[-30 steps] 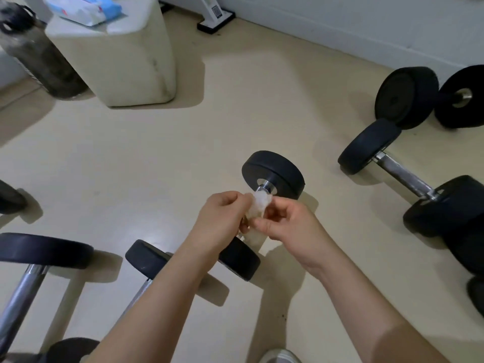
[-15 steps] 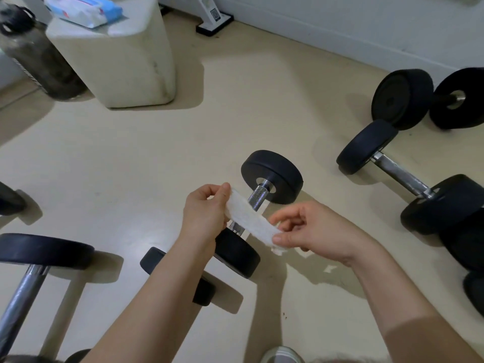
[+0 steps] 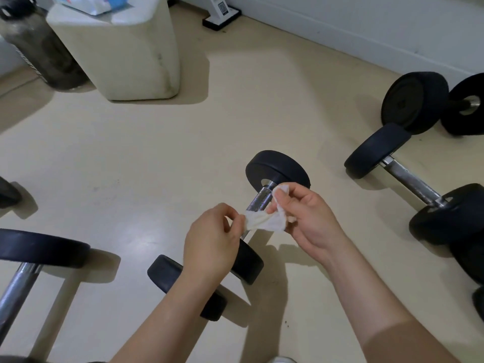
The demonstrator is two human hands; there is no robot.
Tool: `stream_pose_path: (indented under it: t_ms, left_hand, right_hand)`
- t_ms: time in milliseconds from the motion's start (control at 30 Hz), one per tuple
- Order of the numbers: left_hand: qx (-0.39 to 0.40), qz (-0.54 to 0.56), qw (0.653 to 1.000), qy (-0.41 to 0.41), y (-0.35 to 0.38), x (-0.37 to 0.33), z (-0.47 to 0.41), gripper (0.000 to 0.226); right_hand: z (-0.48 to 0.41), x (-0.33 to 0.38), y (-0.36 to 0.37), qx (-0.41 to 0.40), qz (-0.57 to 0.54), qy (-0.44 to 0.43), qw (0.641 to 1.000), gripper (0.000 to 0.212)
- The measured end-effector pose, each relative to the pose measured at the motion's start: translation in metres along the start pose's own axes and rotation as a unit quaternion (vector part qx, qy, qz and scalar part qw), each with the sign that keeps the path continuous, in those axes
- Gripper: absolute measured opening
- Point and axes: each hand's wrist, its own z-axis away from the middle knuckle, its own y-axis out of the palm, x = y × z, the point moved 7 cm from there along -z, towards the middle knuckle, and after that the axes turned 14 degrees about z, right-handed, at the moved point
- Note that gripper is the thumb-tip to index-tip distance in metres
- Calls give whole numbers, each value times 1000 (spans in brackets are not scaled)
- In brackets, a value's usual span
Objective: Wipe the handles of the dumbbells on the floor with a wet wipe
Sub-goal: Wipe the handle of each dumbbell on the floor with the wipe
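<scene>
2 bare hands meet low in the view and hold a white wet wipe (image 3: 264,221) stretched between them. The left hand (image 3: 212,242) pinches one end with thumb and forefinger. The right hand (image 3: 309,216) pinches the other end, its remaining fingers loosely curled. The wipe crosses over the chrome handle (image 3: 258,199) of the middle dumbbell (image 3: 279,167) lying on the cream floor (image 3: 157,166); whether it touches the metal is hard to tell. A smaller dumbbell (image 3: 167,273) lies partly under the left forearm. 1 larger dumbbell (image 3: 39,247) lies to the left, and another dumbbell (image 3: 408,179) to the right. Farther off, a pack of wipes (image 3: 86,2) sits on a white block (image 3: 125,53) beside a dark bottle (image 3: 39,48).
</scene>
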Motion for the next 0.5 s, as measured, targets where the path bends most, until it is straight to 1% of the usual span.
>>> stream_pose_path:
  t_ms: [67, 100, 133, 167, 200, 233, 267, 300, 333, 400, 467, 500]
  left_hand:
    - [-8, -34, 999, 33, -1, 2, 4, 8]
    - [-20, -74, 996, 55, -1, 3, 6, 9]
    - [-33, -128, 987, 86, 0, 4, 9, 15]
    - [-44, -181, 976, 112, 2, 4, 12, 23]
    - [-50, -219, 966, 127, 4, 4, 13, 27]
    - [-55, -243, 959, 132, 5, 6, 13, 28]
    - [-57, -255, 956, 129, 6, 8, 11, 28]
    - [-57, -262, 955, 124, 6, 11, 9, 28]
    - [-55, -264, 956, 115, 5, 12, 7, 29]
    - [-58, -258, 958, 111, 3, 13, 4, 28]
    - [-60, -225, 966, 109, 0, 14, 3, 26]
    - [-62, -204, 971, 112, -2, 15, 2, 25]
  right_hand:
    - [-10, -12, 4, -36, 118, -12, 992, 9]
    - [-16, -20, 10, -40, 154, -12, 987, 13]
    - [-21, -29, 18, -39, 189, -11, 981, 17]
    - [-26, -37, 24, -43, 249, -26, 967, 20]
    - [-31, -43, 27, -58, 352, -54, 932, 23]
    - [-32, -48, 29, -77, 468, -88, 876, 25]
    - [-32, -51, 30, -95, 544, -115, 825, 27]
    - [-30, -53, 28, -109, 567, -131, 806, 28]
    - [-29, -56, 25, -118, 558, -137, 810, 29]
    - [-32, -57, 19, -132, 498, -150, 844, 29]
    - [-38, -57, 12, -182, 421, -136, 878, 26]
    - [-40, -57, 10, -208, 391, -124, 888, 24]
